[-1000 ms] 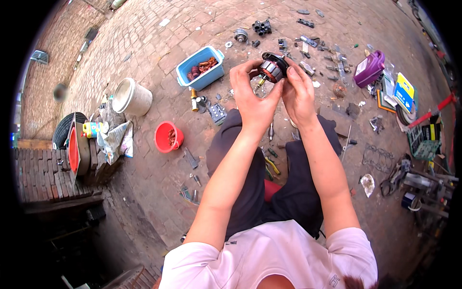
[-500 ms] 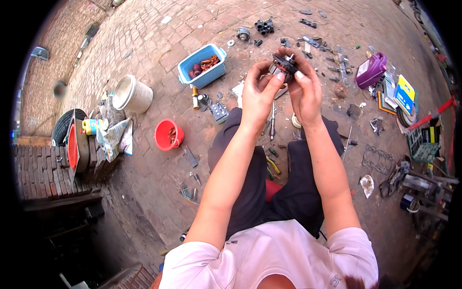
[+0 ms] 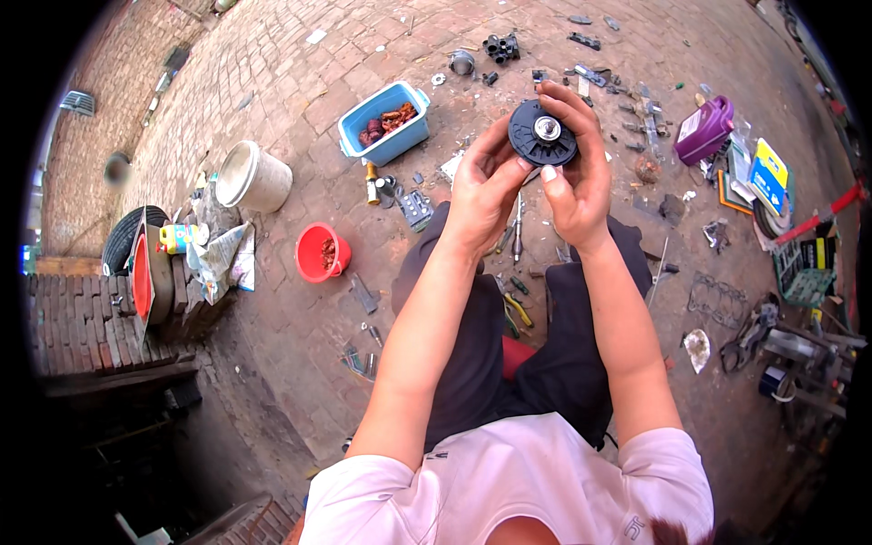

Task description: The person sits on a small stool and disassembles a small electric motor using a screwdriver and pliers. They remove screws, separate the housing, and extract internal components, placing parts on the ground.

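The brick-paved ground (image 3: 272,54) carries a light-blue basin (image 3: 406,143) containing reddish-brown pieces. A red bucket (image 3: 309,250) is positioned below the basin in view; a white bucket (image 3: 271,182) stands to its upper left. A black tire (image 3: 118,243) occupies the far left. A purple jug (image 3: 704,133), a yellow-and-blue package (image 3: 769,178) and a green case (image 3: 804,286) line the right side.

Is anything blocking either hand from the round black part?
Nothing visible. The left hand and right hand both touch the round black part directly at its rim; its underside is hidden. The blue tub stands apart, off to the left.
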A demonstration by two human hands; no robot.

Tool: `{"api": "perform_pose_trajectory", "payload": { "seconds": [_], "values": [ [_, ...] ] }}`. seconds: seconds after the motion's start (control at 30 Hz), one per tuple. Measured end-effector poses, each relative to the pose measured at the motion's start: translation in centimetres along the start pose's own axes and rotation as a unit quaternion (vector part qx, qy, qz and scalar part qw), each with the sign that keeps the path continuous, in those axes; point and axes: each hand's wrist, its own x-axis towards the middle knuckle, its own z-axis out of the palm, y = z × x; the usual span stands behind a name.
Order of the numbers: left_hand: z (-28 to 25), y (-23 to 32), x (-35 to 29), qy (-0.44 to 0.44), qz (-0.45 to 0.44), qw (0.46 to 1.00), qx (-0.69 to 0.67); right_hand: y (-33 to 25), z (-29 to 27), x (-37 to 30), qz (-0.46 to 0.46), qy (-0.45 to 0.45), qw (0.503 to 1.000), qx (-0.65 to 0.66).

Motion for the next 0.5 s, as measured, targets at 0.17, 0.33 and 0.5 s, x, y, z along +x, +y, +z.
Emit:
{"api": "perform_pose_trajectory", "payload": {
  "seconds": [0.17, 0.33, 0.5],
  "values": [
    [-0.18, -0.55, 0.12, 0.002, 0.039, 0.999, 0.014, -0.10, -0.35, 0.04, -0.018, 0.005, 0.998, -0.052],
    [-0.04, -0.79, 0.15, 0.008, 0.052, 0.998, 0.020, -0.33, -0.47, 0.10, -0.011, 0.014, 0.998, -0.059],
    [0.10, -0.96, 0.20, 0.016, 0.053, 0.998, 0.027, -0.24, -0.61, 0.00, -0.002, 0.012, 0.998, -0.063]
  ]
}}
